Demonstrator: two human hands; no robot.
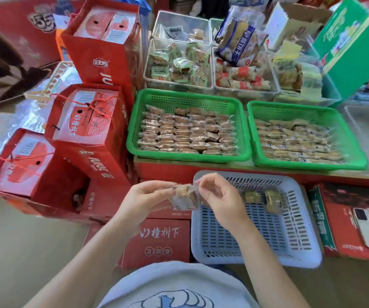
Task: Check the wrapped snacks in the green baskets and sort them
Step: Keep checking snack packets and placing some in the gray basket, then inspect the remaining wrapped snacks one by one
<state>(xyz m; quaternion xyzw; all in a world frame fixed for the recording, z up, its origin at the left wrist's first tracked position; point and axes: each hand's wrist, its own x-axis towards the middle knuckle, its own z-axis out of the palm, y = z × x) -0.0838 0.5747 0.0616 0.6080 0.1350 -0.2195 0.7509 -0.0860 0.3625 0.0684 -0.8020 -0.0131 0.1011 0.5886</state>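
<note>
Both hands hold one wrapped snack (184,196) in clear film, just in front of the near rim of the white basket (290,252). The left hand (144,197) pinches the snack's left end between thumb and curled fingers; the right hand (218,196) pinches the right end of the wrapper, its other fingers bent. The snack is blurred, so any print on it cannot be read.

Inside the white basket, toward its far side, lie two wrapped snacks (263,197) with dark labels. Beyond the white basket, on a higher red surface, stand the two green baskets: the left green basket (168,97) holds tidy rows of brown wrapped pieces, and the right green basket (290,110), just beside it, holds paler ones. Behind the green ones are clear bins (179,61) of mixed packets, a blue-and-white biscuit bag (238,44) with Chinese characters, and a green carton (352,41).

Left of the white basket sits a red carton (159,241) printed "桂树下". Farther left are red gift boxes (96,63) marked "JUICE". Right of the white basket a phone (366,227) lies on another red box (346,218).
</note>
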